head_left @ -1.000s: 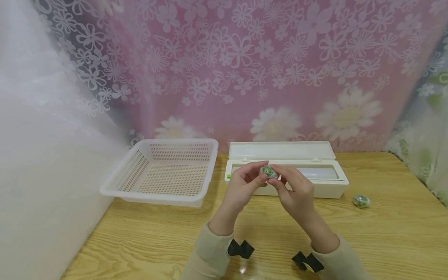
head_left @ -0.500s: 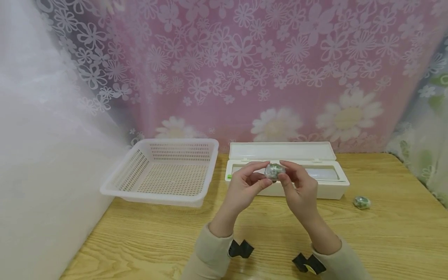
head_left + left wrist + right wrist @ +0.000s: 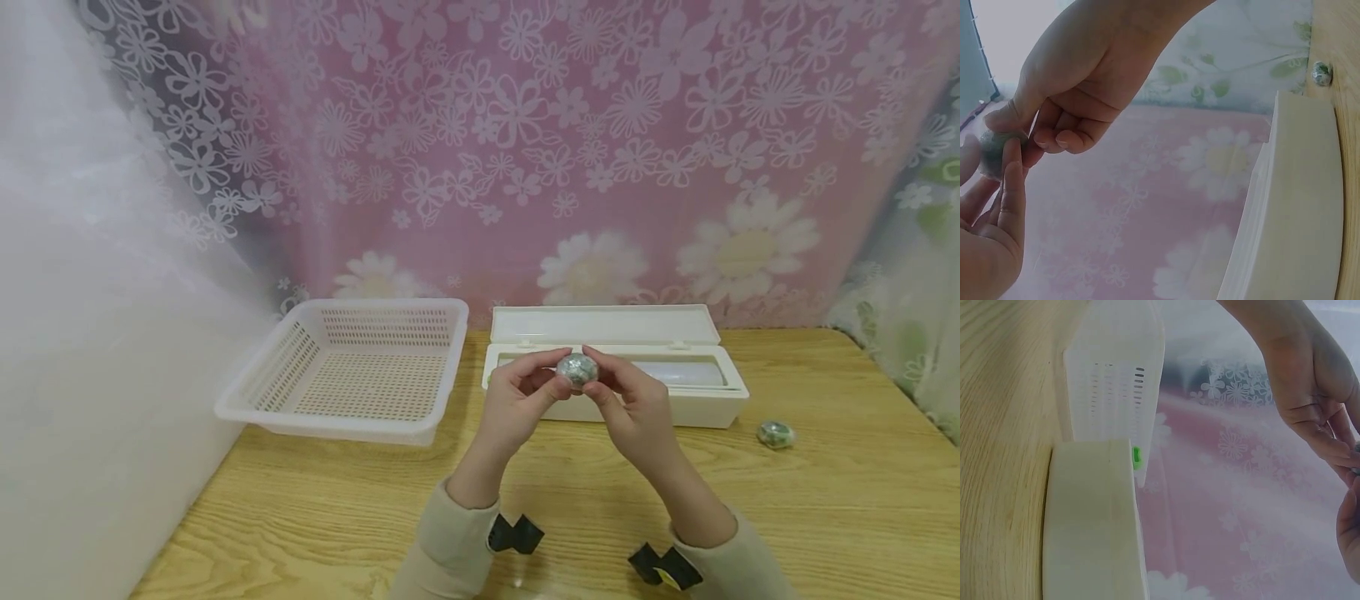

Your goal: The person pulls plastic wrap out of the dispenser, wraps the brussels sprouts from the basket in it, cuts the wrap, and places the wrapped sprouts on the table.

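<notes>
Both hands hold a small green film-wrapped bundle [image 3: 577, 370] between their fingertips, raised in front of the white box. My left hand [image 3: 517, 404] pinches its left side with thumb and fingers. On the other side, the thumb and fingers of my right hand [image 3: 636, 410] pinch it too. Shiny clear film lies tight around the bundle; what is inside shows only as green. In the left wrist view the bundle [image 3: 992, 152] sits amid the fingers of both hands. The right wrist view catches only a sliver of it at the edge.
Behind the hands stands a long white box [image 3: 705, 408], lid raised, with a roll of clear film [image 3: 678, 372] inside. To the left is a white perforated basket [image 3: 431, 425]. A second film-wrapped green bundle [image 3: 776, 434] lies on the wooden table [image 3: 337, 508] at right.
The bundle has turned between the fingers, so less green and more shiny film faces up. Both hands shifted slightly right, then back left. The fingers re-gripped it.
</notes>
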The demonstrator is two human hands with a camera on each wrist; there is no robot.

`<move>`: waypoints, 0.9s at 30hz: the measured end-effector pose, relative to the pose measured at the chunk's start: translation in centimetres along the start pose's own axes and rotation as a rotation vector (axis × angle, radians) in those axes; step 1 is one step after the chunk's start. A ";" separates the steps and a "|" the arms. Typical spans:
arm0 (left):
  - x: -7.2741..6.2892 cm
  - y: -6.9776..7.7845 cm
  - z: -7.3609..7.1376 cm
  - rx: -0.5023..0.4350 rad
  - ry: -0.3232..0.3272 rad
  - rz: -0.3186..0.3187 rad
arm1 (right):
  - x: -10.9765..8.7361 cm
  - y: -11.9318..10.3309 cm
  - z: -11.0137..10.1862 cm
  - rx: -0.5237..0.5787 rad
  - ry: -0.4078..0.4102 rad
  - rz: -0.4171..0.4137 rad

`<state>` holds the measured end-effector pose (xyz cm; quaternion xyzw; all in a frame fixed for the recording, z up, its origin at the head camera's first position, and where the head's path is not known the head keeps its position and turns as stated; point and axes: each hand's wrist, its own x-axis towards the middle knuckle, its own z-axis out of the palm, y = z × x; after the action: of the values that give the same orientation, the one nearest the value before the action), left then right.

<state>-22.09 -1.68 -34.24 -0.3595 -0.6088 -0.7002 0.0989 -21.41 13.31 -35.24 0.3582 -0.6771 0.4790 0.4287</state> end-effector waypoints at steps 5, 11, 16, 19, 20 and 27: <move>0.1 0.1 0.2 -0.032 0.010 -0.018 | 0.0 0.1 0.0 -0.084 0.019 -0.036; 0.0 0.0 0.4 -0.044 0.036 -0.031 | 0.1 0.0 0.0 -0.095 0.004 -0.035; 0.1 -0.1 0.4 -0.074 0.039 -0.063 | 0.1 -0.2 -0.1 -0.022 -0.020 0.072; 0.2 -0.1 0.2 -0.098 0.062 -0.070 | 0.1 -0.3 0.1 0.024 0.006 0.121; 0.2 -0.1 0.2 -0.099 0.068 -0.069 | 0.1 -0.3 0.2 0.032 0.023 0.123; 0.2 0.2 0.2 -0.059 0.098 -0.100 | -0.3 -0.3 1.2 -0.051 0.114 0.028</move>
<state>-22.08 -1.47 -33.99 -0.2967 -0.5995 -0.7387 0.0827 -21.32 12.07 -35.63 0.3096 -0.6686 0.4873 0.4688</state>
